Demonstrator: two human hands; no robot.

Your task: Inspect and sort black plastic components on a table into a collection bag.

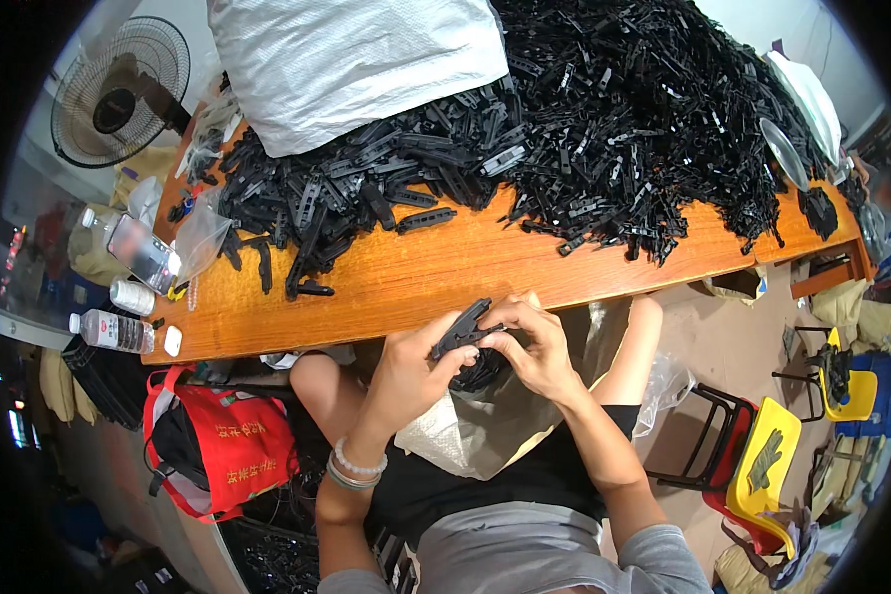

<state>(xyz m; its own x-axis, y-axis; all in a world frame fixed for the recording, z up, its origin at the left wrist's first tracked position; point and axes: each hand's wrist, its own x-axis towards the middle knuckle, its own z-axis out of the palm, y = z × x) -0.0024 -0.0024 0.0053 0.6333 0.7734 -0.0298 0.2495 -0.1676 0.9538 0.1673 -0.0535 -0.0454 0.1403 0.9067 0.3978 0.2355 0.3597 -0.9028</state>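
Note:
A long black plastic part (459, 332) is held over my lap, just off the table's near edge. Its body lies between the thumb and fingers of my left hand (408, 368). My right hand (535, 348) pinches the part's right end; a smaller piece may be there, too small to make out. Below both hands a pale woven sack (500, 445) rests across my lap with its mouth open. Black parts (477, 372) show inside it, partly covered by my hands.
The wooden table (386, 282) bears a heap of wider black parts (307, 198) and a larger heap of slim ones (624, 129). A white sack (356, 59) lies on top. Left are a bottle (114, 332), phone (144, 252) and red bag (223, 445); right, a yellow chair (767, 465).

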